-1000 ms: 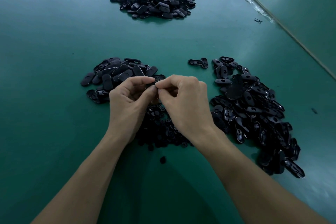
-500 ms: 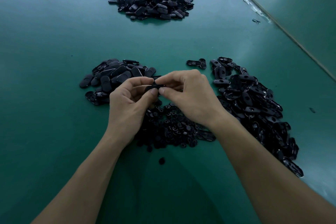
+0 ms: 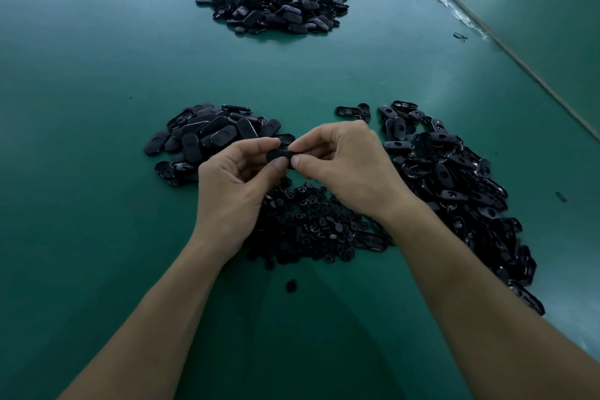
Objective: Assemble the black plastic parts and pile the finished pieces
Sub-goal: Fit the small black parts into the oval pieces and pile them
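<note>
A wide green desk [image 3: 97, 75] fills the view, and a second green surface [image 3: 552, 26] joins it along a seam at the far right. The largest heap, the long right heap [image 3: 454, 178] of glossy black oval shells, runs from the middle of the desk down toward the near right edge. A far heap [image 3: 279, 0] of black oval pieces sits well apart at the back of the desk. The left heap [image 3: 207, 136] of matte oval covers lies just beyond the left grip. Between the forearms, partly under both hands, spreads the centre heap [image 3: 311, 224] of small round black parts. The left grip [image 3: 232, 185] and right grip [image 3: 347, 166] meet above this centre heap, fingers curled, each pinching one end of the same held piece [image 3: 280, 156], a black oval part clamped between thumb and fingertips of both hands; its details are too dark to make out. Two loose shells [image 3: 352, 111] lie just left of the right heap's far end. One stray round part [image 3: 291, 286] rests alone on the desk, near the centre heap's closest edge.
</note>
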Motion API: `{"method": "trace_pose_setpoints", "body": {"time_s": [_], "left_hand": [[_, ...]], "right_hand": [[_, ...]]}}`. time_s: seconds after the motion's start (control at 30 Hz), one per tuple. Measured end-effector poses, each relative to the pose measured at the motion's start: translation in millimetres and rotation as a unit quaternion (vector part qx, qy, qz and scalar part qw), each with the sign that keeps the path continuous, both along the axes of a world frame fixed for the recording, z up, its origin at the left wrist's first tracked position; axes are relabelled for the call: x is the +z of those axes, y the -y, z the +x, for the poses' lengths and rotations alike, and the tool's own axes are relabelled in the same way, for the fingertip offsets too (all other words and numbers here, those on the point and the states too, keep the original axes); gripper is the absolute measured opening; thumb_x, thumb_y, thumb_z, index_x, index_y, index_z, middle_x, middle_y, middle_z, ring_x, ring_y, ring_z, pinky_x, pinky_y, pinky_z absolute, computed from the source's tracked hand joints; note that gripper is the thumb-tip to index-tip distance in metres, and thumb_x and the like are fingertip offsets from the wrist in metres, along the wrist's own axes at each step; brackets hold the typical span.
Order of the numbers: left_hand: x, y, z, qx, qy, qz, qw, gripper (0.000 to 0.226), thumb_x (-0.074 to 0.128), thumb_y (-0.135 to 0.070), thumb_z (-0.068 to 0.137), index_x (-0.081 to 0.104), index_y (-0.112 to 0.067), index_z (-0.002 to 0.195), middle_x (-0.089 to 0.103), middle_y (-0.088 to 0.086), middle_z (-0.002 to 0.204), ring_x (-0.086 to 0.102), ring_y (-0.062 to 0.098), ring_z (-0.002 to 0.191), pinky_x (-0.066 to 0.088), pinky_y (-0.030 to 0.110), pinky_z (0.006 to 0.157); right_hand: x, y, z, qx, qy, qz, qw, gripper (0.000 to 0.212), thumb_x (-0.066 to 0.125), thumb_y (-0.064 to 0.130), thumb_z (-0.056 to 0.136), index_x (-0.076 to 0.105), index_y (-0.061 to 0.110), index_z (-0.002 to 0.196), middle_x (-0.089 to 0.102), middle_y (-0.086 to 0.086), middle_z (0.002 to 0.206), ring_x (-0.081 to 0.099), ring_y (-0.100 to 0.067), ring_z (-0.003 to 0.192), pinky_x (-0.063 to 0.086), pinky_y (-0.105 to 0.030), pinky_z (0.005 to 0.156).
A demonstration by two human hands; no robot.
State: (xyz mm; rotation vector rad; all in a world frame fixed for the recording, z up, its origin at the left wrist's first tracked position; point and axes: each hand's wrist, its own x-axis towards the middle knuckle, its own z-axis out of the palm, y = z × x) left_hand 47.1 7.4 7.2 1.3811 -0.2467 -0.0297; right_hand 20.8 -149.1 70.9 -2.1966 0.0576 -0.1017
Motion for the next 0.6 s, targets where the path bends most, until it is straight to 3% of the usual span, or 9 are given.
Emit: {"method": "trace_pose_setpoints", "body": {"time_s": [0.27, 0.47, 0.6], "left_hand": [[2.4, 0.4, -1.2, 0.012, -0.009, 0.004, 1.0, 0.022, 0.075, 0.0, 0.084, 0.072, -0.015, 0.099, 0.077, -0.004, 0.081, 0.07, 0.008, 0.073, 0.056, 0.018, 0.072], [3.7, 1.1, -3.2, 0.029, -0.01, 0.0, 1.0, 0.021, 0.079, -0.012, 0.076, 0.072, -0.017, 0.096, 0.075, -0.003, 0.075, 0.069, 0.01, 0.069, 0.057, 0.021, 0.071], [1.2, 1.5, -3.4, 0.035, -0.005, 0.011, 0.999, 0.02, 0.08, -0.006, 0.079, 0.072, -0.018, 0.093, 0.074, -0.003, 0.073, 0.068, 0.009, 0.065, 0.057, 0.021, 0.067]], "right_hand": [[-0.5, -8.8, -0.6, -0.028, 0.014, -0.017, 0.999, 0.009, 0.073, 0.011, 0.084, 0.076, 0.018, 0.09, 0.07, 0.013, 0.074, 0.063, 0.009, 0.066, 0.046, -0.005, 0.061], [1.4, -5.4, -0.3, -0.019, 0.006, -0.013, 1.0, 0.012, 0.074, 0.012, 0.085, 0.077, 0.022, 0.089, 0.071, 0.014, 0.074, 0.066, 0.008, 0.07, 0.049, -0.007, 0.065], [1.6, -2.7, -0.7, -0.012, -0.011, 0.0, 1.0, 0.012, 0.076, 0.011, 0.085, 0.077, 0.023, 0.09, 0.073, 0.011, 0.076, 0.068, 0.005, 0.071, 0.054, -0.013, 0.07]]}}
